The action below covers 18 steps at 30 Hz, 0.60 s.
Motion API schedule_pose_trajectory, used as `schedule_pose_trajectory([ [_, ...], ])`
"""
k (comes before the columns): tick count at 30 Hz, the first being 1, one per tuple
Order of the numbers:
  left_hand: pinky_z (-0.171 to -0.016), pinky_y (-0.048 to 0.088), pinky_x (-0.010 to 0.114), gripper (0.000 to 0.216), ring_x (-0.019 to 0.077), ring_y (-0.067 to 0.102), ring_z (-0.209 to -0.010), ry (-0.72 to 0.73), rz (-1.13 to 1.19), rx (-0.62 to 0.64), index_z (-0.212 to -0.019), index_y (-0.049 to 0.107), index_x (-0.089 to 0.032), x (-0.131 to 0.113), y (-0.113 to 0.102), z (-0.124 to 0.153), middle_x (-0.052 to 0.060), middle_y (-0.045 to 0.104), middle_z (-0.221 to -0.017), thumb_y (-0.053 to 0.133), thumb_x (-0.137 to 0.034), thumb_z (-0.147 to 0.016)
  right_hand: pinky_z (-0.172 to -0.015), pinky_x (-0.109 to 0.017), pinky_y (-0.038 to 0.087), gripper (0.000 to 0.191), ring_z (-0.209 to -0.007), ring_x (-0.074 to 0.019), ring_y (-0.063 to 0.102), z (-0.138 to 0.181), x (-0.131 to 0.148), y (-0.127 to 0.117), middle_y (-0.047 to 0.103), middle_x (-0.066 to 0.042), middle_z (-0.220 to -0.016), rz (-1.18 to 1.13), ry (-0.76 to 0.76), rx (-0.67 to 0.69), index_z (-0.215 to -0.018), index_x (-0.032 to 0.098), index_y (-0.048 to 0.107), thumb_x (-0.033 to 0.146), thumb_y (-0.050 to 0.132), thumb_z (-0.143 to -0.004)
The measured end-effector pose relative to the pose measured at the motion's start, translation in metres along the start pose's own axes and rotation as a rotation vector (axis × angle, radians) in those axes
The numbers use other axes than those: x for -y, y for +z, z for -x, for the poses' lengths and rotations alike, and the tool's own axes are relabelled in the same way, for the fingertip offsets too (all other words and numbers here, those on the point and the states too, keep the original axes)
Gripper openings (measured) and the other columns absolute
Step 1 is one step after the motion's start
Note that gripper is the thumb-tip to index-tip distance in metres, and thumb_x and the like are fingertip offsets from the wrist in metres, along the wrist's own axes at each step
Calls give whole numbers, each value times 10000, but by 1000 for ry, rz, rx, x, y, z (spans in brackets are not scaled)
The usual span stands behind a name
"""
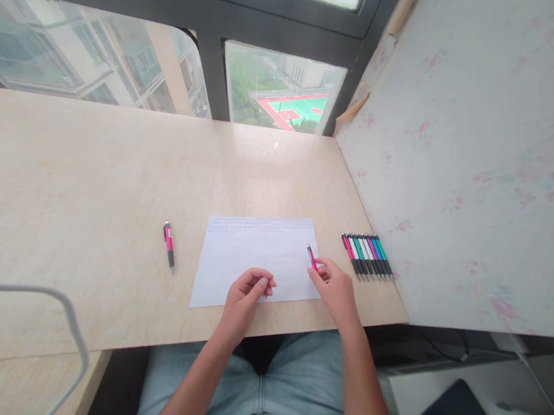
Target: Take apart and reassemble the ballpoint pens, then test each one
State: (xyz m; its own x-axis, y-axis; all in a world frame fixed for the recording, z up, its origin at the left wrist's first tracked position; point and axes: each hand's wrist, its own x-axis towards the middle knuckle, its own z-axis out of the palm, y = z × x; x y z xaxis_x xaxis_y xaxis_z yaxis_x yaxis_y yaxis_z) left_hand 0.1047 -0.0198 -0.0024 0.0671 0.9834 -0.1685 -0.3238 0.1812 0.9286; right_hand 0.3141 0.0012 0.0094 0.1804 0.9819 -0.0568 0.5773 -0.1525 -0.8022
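A pink pen [311,256] is pinched between the thumb and fingers of my right hand [335,289], over the right edge of a white sheet of paper [247,250]. Its dark end points up and away from me; its lower part is hidden by the fingers. My left hand [246,297] hovers at the sheet's near edge, fingers curled in against the thumb, with nothing visible in them. Several lines of handwriting run along the top of the sheet. Right of it, a row of pens [365,256] in pink, green, white, purple and blue lies side by side.
Another pink pen [168,247] lies alone left of the paper on the beige tabletop [112,177]. A grey cable [63,304] curves in at lower left. A flowered wall [485,157] borders the right side, and a dark-framed window [285,33] stands behind.
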Motion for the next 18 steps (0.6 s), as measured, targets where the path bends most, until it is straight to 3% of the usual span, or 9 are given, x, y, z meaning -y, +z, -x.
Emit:
schedule_pose_trajectory([
  [5,-685,452,272,167,148,568,-719,4,4,3,-906,676,-167,0,0,0,54,662,-816,646,-321,-849,-693,-312,455,350,-712,-206,626,-5,-25,-21,706,-60,-816,300,-29,-123,-1064,172,685,397,595,-811],
  [18,-692,442,259,144,139,563,-719,-18,37,-1,-907,684,-188,1,0,0,41,668,-815,653,-315,-847,-700,-309,449,287,-744,-197,616,4,-28,-25,683,-61,-919,447,-31,-123,-1013,195,685,387,572,-833],
])
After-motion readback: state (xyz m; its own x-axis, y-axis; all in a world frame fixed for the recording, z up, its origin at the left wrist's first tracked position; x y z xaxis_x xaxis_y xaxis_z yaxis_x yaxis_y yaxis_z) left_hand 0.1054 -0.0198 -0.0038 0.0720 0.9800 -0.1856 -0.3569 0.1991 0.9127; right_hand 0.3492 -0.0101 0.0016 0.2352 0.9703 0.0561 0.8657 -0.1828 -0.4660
